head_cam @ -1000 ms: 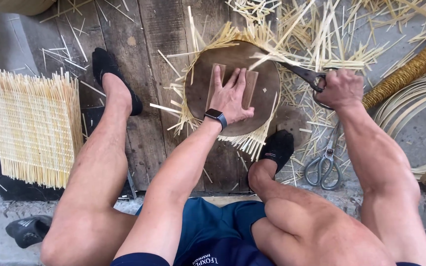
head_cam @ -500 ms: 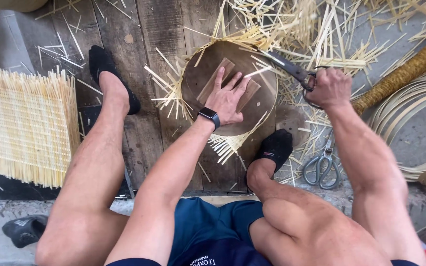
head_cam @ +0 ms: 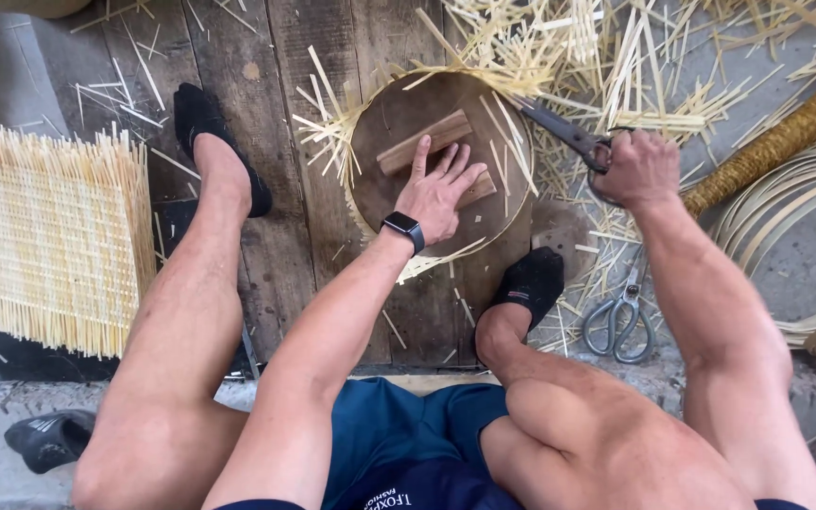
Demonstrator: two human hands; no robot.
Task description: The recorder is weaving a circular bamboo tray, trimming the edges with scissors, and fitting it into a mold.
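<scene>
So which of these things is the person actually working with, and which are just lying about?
In use:
left hand pressing on the round wooden disc
right hand gripping the dark shears
cane strips poking out under the disc

Lying about:
woven mat
second scissors
cut offcuts
coiled cane

There is one view only, from a camera worn on the person's head, looking almost straight down past the blue shorts [head_cam: 399,444] and bare knees to the plank floor [head_cam: 304,123] between the feet. It sits close, so both forearms run up from the bottom edge, with the left hand [head_cam: 438,194] near the middle and the right hand [head_cam: 637,168] toward the upper right. The frame's top edge lies farthest from the body, and the woven mat [head_cam: 54,236] is cut by the left edge.
</scene>
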